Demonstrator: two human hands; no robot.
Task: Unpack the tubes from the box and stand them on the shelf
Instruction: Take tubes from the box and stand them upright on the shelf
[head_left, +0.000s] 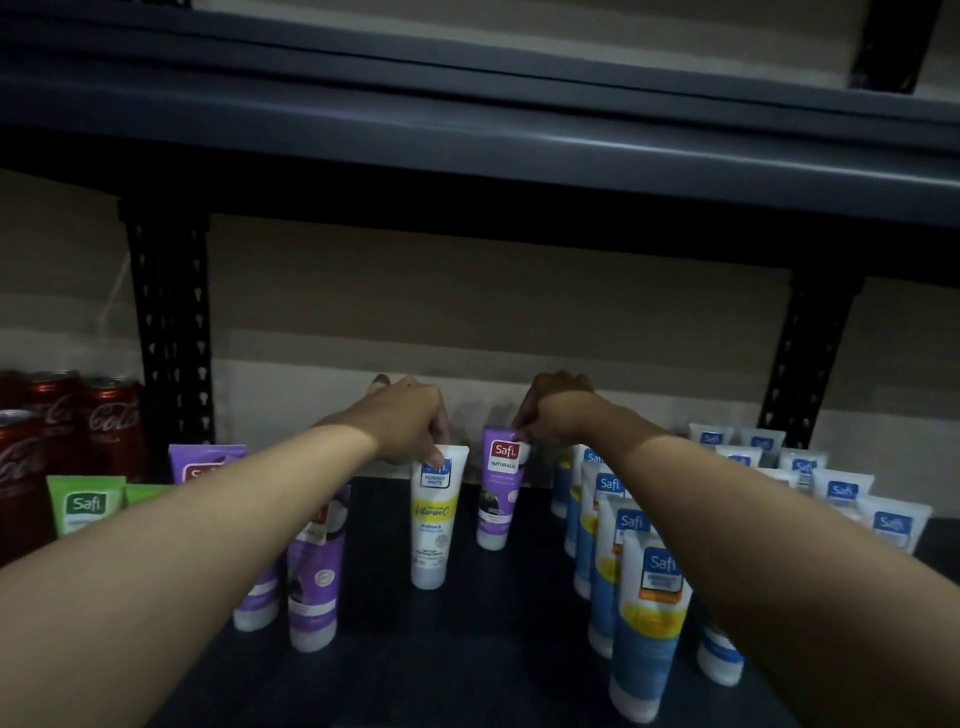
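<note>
On the dark shelf (467, 649) a white tube with a yellow band (432, 525) stands cap down near the middle. My left hand (410, 421) pinches its top edge. Just right of it a purple tube (497, 493) stands slightly tilted, and my right hand (556, 415) grips its top corner. Several purple tubes (314, 587) stand at the left under my left forearm. A row of blue and white tubes (647, 623) stands at the right. No box is in view.
Green tubes (85, 504) and red cola cans (111, 421) sit at the far left beside a black perforated upright (171, 338). More white and blue tubes (841, 493) fill the back right. Another shelf board (519, 156) runs overhead. A beige wall lies behind.
</note>
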